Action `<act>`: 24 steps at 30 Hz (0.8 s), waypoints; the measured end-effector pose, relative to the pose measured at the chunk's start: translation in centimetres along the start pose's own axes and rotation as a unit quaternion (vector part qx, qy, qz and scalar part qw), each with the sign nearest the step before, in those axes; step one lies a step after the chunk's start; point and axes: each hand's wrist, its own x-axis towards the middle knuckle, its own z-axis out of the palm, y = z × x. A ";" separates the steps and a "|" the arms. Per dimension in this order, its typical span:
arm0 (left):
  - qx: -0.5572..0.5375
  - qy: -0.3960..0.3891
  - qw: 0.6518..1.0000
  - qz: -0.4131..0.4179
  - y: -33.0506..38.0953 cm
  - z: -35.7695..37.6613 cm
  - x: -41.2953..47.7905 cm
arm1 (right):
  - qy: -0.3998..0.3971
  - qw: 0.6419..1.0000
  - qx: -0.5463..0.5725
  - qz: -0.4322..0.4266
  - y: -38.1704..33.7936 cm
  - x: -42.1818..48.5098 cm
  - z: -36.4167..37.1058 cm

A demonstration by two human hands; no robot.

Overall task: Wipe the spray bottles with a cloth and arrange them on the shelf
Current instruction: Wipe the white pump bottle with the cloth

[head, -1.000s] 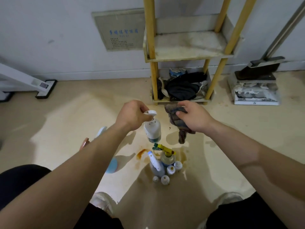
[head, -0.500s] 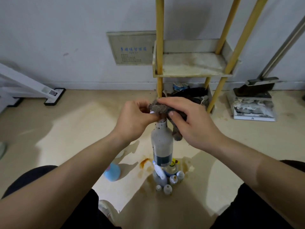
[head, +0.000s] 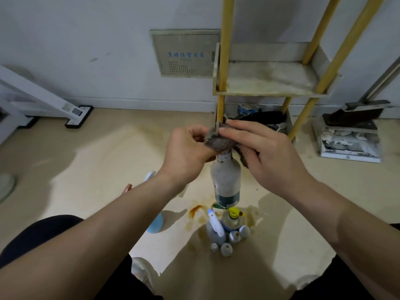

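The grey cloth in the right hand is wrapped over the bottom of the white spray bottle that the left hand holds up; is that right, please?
Not quite: the head view shows the grey cloth draped over the top of the white spray bottle, not its bottom. The right hand does hold the cloth, and the left hand holds the bottle up.

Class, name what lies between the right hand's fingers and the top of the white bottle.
The grey cloth, draped over the top of the white bottle beneath the right hand; head view shows it.
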 end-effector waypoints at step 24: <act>-0.099 0.037 0.994 -0.036 0.4 0.5 1.3 | 0.002 0.983 0.048 0.175 -0.4 -1.6 3.2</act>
